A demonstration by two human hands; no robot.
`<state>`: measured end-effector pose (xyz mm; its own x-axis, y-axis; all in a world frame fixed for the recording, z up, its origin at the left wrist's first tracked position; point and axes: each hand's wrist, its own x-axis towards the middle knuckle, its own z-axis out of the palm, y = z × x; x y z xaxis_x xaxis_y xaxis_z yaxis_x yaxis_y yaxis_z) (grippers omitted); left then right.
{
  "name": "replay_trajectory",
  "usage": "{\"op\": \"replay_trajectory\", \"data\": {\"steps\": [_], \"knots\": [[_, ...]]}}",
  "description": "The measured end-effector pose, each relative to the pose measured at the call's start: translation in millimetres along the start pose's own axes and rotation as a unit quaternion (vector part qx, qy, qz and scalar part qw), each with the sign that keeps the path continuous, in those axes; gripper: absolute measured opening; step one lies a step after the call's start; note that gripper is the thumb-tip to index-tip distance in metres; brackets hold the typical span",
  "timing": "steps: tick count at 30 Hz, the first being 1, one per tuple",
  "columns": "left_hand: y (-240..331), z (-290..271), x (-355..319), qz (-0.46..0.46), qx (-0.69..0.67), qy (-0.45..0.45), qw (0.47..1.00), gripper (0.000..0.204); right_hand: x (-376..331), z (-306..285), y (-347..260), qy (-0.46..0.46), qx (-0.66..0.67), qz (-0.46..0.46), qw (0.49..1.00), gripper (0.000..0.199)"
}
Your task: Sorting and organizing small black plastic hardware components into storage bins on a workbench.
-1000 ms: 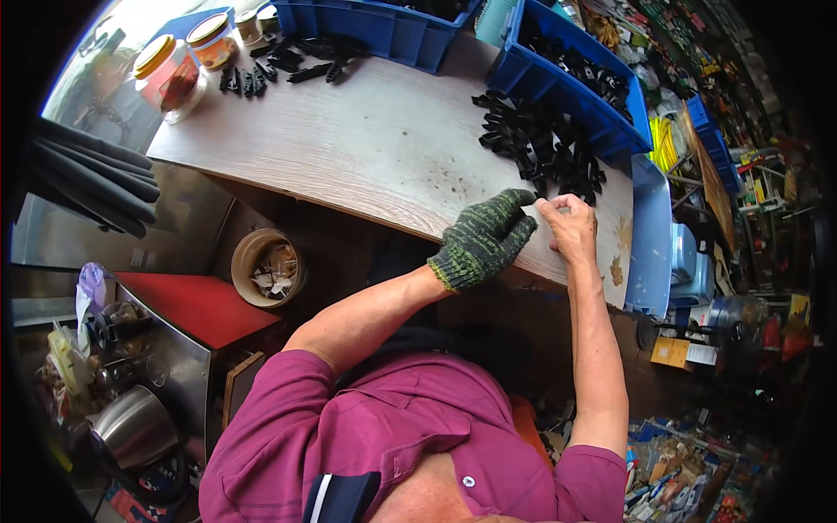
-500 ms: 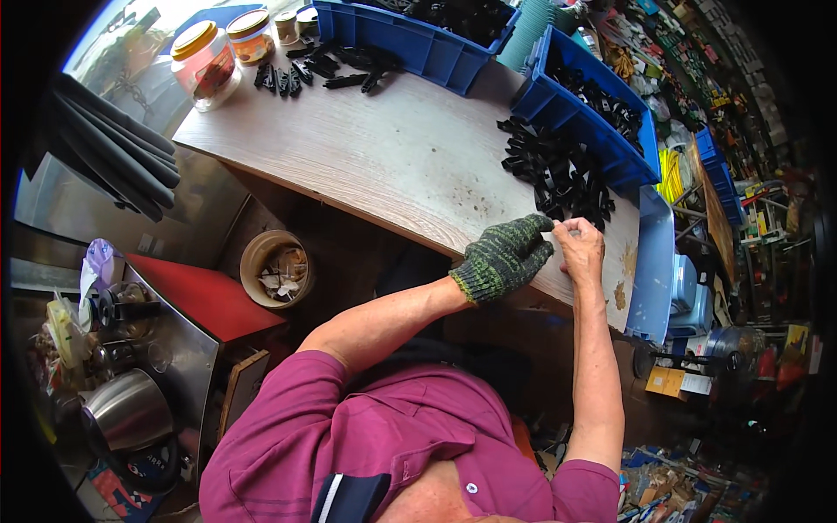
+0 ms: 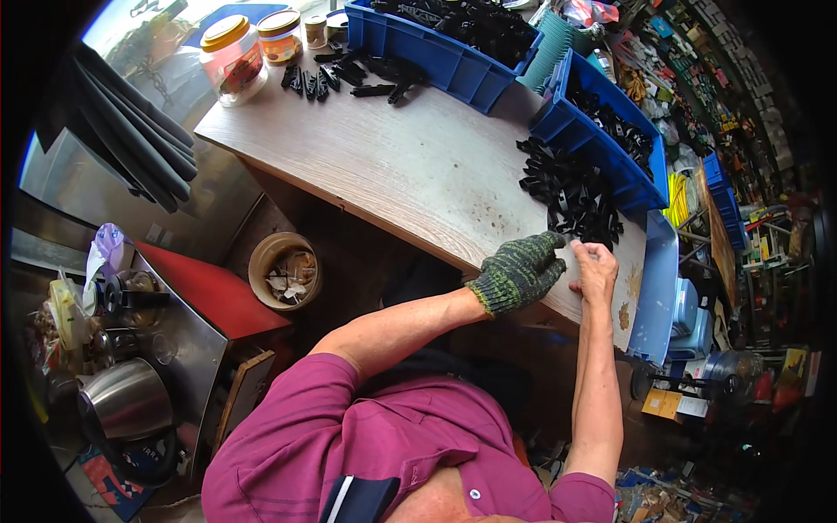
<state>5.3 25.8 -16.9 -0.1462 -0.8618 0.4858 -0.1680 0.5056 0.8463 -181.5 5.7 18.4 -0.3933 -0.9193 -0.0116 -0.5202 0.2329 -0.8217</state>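
Glove covers the left hand; just beyond, black parts lie heaped on the table, where a careless nudge could scatter them; the bare right hand curls close beside the left, whether gripping anything I cannot tell; far right, a carton's white label, too small to read

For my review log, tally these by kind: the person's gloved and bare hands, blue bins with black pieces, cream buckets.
Gloved left hand: 1
Bare right hand: 1
Blue bins with black pieces: 2
Cream bucket: 1
Total: 5
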Motion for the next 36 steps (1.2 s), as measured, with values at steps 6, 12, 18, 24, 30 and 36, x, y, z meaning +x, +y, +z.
{"op": "replay_trajectory", "data": {"steps": [6,12,18,24,30,36], "knots": [[14.2,-0.3,16.7,-0.019,0.104,-0.079,0.991,0.042,-10.9,-2.7,0.6,0.014,0.144,0.023,0.989,0.035],[9.4,13.4,30.1,-0.031,0.122,-0.098,0.987,0.031,-19.6,11.9,7.8,-0.049,0.284,0.005,0.958,0.013],[2.6,14.6,25.6,-0.036,0.143,-0.087,0.985,0.026,-24.6,30.4,13.3,-0.063,0.334,-0.004,0.941,0.019],[4.7,-14.9,18.5,0.028,0.122,-0.102,0.987,0.029,-34.5,39.4,-3.8,-0.088,0.32,-0.014,0.943,0.024],[-34.4,-104.4,60.5,0.107,0.349,0.121,0.923,0.043,-47.9,39.3,-23.8,-0.077,0.299,0.038,0.951,0.036],[-107.3,-221.9,124.4,-0.002,0.573,0.129,0.81,0.031,-49.5,45.1,-24.0,-0.062,0.333,0.033,0.94,0.034]]}}
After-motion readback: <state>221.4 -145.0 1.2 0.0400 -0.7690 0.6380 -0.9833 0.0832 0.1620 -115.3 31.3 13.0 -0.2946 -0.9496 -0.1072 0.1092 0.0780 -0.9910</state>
